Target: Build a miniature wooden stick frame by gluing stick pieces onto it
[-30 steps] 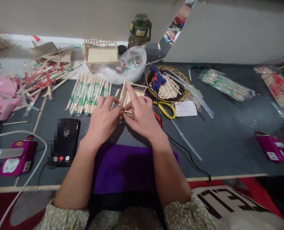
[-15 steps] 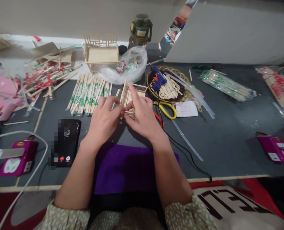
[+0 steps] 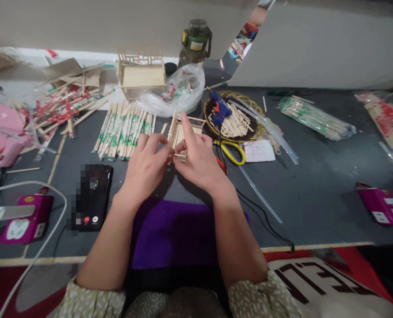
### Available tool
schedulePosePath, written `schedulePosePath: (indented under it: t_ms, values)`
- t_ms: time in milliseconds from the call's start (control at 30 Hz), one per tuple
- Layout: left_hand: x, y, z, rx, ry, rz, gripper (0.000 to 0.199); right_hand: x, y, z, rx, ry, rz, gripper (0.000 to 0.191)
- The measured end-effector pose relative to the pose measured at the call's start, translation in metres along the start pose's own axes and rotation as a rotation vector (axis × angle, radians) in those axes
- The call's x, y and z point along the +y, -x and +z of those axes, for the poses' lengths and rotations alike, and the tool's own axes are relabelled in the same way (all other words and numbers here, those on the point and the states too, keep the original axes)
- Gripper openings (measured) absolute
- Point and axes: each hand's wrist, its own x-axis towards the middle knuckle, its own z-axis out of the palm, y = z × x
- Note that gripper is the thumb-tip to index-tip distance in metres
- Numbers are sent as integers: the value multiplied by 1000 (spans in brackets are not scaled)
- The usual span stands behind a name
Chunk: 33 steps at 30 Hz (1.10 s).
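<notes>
A small frame of pale wooden sticks (image 3: 191,126) lies on the dark table, partly covered by both hands. My left hand (image 3: 146,163) is at its near left corner, thumb and forefinger pinched together at the stick frame's edge. My right hand (image 3: 198,161) rests over the near right part, its forefinger stretched along the frame and its thumb and other fingers curled at the near edge. The fingertips of both hands almost meet there. Whatever small piece sits between them is too small to make out.
Wrapped chopsticks (image 3: 125,132) lie to the left, a phone (image 3: 98,198) nearer. On the right are a basket (image 3: 261,119) with cut sticks and a blue glue gun (image 3: 221,112), and yellow-handled scissors (image 3: 236,154). Behind stand a wooden model (image 3: 141,76) and a bottle (image 3: 196,42).
Both hands hold nearly the same pose at the stick frame. The whole view has shifted very slightly.
</notes>
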Motion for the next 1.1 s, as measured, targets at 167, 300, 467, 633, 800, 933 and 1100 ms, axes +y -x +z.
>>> schedulePosePath:
  t_ms: [167, 300, 467, 633, 800, 933, 1100]
  values:
    - [0, 0, 0, 10, -13, 5, 11, 1, 0, 1, 15, -25, -4, 85]
    - [0, 0, 0, 12, -13, 12, 10, 1, 0, 0, 12, -7, -5, 88]
    - [-1, -1, -1, -5, -21, 18, 9, 1, 1, -1, 16, -2, -17, 87]
    - [-1, 0, 1, 5, -34, 27, 10, 3, 2, -2, -16, 18, -21, 86]
    - [-1, -1, 1, 7, -41, 28, 9, 4, 3, -1, -21, 26, -6, 84]
    - [-2, 0, 0, -16, -40, 21, 10, 3, 3, -1, -21, 5, 12, 79]
    - [-2, 0, 2, -6, -40, 29, 12, 2, 4, -1, -30, -11, 15, 76]
